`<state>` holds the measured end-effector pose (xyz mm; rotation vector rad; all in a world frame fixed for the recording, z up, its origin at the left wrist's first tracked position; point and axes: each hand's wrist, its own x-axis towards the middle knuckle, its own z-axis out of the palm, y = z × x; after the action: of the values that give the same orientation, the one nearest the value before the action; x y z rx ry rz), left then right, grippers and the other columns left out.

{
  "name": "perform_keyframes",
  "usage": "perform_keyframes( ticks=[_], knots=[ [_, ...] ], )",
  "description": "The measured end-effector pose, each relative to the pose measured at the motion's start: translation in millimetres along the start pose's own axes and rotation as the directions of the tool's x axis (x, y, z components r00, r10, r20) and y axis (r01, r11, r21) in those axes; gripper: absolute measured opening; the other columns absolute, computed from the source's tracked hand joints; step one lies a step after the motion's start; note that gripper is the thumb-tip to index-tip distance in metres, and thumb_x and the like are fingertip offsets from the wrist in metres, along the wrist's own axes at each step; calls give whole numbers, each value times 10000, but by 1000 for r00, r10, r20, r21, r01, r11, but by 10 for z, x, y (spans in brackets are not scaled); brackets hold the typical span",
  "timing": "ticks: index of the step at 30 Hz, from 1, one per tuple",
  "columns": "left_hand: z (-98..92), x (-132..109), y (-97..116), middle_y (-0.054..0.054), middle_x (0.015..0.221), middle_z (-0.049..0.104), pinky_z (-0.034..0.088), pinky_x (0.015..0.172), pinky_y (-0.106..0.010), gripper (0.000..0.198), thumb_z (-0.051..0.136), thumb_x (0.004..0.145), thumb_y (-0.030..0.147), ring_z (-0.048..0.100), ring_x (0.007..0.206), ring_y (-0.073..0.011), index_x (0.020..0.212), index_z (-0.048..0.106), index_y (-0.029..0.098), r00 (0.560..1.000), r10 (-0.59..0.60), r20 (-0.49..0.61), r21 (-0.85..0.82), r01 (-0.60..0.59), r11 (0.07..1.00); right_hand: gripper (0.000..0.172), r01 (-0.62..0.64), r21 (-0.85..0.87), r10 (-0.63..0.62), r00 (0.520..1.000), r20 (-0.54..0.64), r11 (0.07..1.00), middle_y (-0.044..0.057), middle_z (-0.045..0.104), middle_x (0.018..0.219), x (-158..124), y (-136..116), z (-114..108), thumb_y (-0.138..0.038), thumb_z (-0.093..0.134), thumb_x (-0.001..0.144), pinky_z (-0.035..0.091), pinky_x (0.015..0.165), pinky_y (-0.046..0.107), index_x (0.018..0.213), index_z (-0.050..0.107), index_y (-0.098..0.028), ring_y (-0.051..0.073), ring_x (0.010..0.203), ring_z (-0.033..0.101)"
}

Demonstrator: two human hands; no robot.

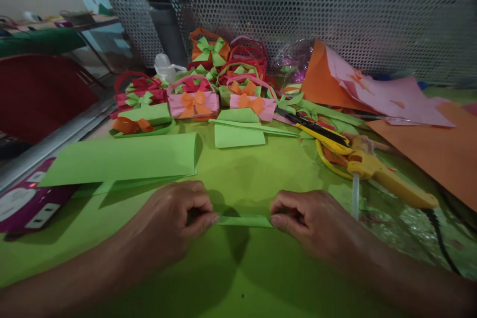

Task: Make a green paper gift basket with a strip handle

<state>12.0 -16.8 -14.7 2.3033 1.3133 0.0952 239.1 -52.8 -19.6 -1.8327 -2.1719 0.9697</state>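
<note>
A narrow green paper strip (244, 221) stretches between my two hands, just over the green table surface (261, 283). My left hand (182, 211) pinches its left end between thumb and curled fingers. On the other end, my right hand (307, 218) grips in the same way. Both palms and the strip's ends are hidden by my fingers. Beyond my hands lies a folded green paper piece (238, 134) with thin strips across it. A larger folded green sheet (126, 159) lies past my left hand.
Small paper bags with bows (196, 103) crowd the back, before a grey bottle (169, 30) and a perforated metal panel (335, 5). To the right are a yellow glue gun (395, 179), a utility knife (320, 134) and orange sheets (432, 154). A purple power strip (33, 203) sits left.
</note>
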Motion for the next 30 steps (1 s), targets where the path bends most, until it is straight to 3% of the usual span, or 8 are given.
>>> perform_keyframes(
  ticks=[6,13,20,30],
  knots=[
    [27,-22,-27,18,589,501,323,532,-243,216,522,781,215,464,554,-114,569,508,173,997,53,-57,10,-53,999,125,5,30,-6,999,33,1000,-54,529,533,-19,7,-3,-219,524,778,237,473,216,706,626,-222,85,481,403],
    [3,-74,-38,12,632,517,343,567,-245,194,490,813,203,482,606,-121,626,535,178,995,86,-44,-25,-87,996,120,-20,-73,21,1000,4,997,-47,534,527,10,6,37,-206,532,770,228,468,224,669,596,-209,89,468,411],
    [23,-80,-8,11,605,497,328,546,-259,256,471,825,260,453,577,-125,585,488,172,994,56,-99,93,-47,995,126,-20,-152,15,999,-36,988,-36,556,531,-5,-13,53,-190,524,775,240,467,227,668,588,-200,94,460,431],
    [127,-97,-38,-16,626,508,287,607,-317,242,437,839,224,437,609,-163,610,494,171,984,123,-131,228,-90,969,118,-15,-227,2,998,-56,974,-30,569,564,10,3,103,-208,493,792,240,475,237,680,532,-205,113,483,467]
  ],
)
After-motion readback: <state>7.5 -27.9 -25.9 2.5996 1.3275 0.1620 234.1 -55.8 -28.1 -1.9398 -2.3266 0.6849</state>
